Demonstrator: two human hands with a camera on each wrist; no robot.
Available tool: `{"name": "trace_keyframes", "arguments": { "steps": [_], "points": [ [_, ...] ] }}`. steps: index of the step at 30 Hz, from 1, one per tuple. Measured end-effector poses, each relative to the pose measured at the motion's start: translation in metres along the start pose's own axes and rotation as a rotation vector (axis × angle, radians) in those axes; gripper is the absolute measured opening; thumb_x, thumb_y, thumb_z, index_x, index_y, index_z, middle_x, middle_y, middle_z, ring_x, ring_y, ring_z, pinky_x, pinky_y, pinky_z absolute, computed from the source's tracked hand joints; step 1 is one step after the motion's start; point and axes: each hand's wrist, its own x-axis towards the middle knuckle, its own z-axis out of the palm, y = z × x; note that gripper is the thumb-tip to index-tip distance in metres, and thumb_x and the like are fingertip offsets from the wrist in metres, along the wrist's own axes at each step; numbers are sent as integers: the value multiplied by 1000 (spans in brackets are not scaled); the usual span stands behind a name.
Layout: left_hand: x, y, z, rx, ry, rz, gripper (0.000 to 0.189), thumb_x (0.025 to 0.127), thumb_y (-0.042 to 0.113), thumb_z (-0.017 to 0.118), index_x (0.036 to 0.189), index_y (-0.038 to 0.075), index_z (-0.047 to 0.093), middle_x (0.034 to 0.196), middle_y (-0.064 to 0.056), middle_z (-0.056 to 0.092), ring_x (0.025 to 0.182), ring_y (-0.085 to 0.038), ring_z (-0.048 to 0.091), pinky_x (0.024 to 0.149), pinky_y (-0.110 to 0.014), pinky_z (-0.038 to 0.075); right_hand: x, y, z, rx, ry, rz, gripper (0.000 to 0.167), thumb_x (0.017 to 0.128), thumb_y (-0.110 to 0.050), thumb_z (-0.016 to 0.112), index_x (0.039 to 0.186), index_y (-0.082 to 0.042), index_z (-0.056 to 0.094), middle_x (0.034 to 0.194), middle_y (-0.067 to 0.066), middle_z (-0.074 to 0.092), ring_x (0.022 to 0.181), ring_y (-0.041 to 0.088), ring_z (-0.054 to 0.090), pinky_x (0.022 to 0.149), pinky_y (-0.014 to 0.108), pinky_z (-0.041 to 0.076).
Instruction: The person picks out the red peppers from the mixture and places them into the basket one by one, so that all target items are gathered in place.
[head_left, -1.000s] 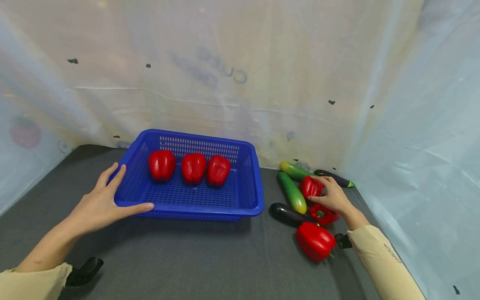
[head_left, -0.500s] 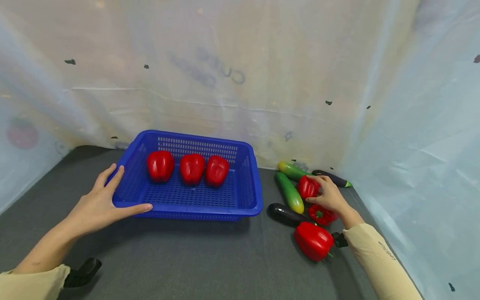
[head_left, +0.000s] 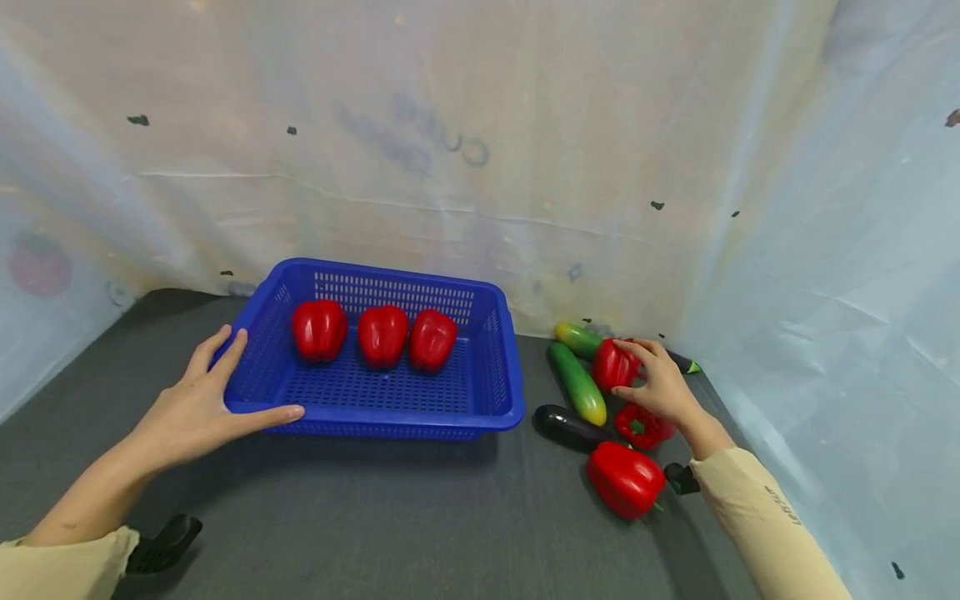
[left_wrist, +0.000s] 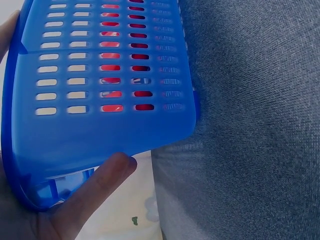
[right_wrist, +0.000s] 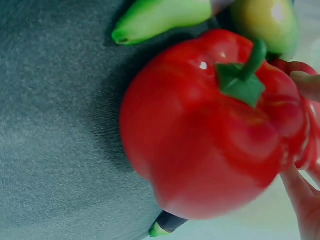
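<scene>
My left hand [head_left: 187,408] rests at the near left corner of a blue perforated basket [head_left: 390,421], fingers and thumb spread straight against its rim. The left wrist view shows the thumb [left_wrist: 102,187] beside the basket's slotted wall. Several objects lie at the right. There my right hand [head_left: 663,385] pinches a red bell pepper [head_left: 612,365] between thumb and fingers. Just below that hand lies a second red bell pepper [head_left: 643,427]. A pepper with a green stem [right_wrist: 210,130] fills the right wrist view and mostly hides the held one.
Inside the basket sit three red bell peppers [head_left: 384,337]. Two cucumbers [head_left: 577,385], a dark eggplant [head_left: 567,427] and another red bell pepper [head_left: 626,481] lie around the right hand. A second eggplant [head_left: 684,362] is partly hidden behind it. Plastic sheeting [head_left: 450,208] closes off the back and sides.
The right hand and the pepper in its fingers have risen slightly, now covering more of the far eggplant. Left hand and basket keep their places; the head view has shifted a little.
</scene>
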Motion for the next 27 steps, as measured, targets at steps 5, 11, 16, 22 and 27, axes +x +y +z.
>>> {"name": "trace_keyframes", "arguments": {
  "steps": [5,11,16,22,27],
  "points": [
    [0,-1,1,1,2,3,123,76,69,64,152,5,-9,157,-26,-15,113,-67,37,77,-70,41,2,-3,-4,3,11,-6,73,76,-10,79,140,-5,45,137,27,39,117,45,46,87,58,50],
    [0,-1,1,0,12,11,124,76,68,65,152,5,-9,157,-26,-14,114,-67,36,77,-71,41,3,-8,-8,22,9,-31,74,76,-9,80,141,-5,44,137,27,39,118,45,44,87,58,50],
    [0,-1,2,-3,4,7,124,76,68,65,152,5,-10,157,-26,-15,113,-67,36,77,-71,41,5,-12,-10,11,11,-52,75,76,-10,80,141,-6,44,138,27,38,119,45,44,88,59,49],
    [0,-1,1,-7,5,8,123,76,68,65,152,6,-10,157,-26,-15,114,-67,35,79,-72,40,7,-20,-15,27,17,-77,74,78,-9,79,142,-6,43,140,27,36,119,44,45,88,58,49],
    [-1,-1,1,-7,4,7,123,76,68,65,152,5,-10,157,-26,-15,114,-67,35,79,-72,40,13,-29,-24,91,89,-145,74,76,-3,79,141,-3,43,138,26,37,115,43,47,83,56,52]
  ]
}}
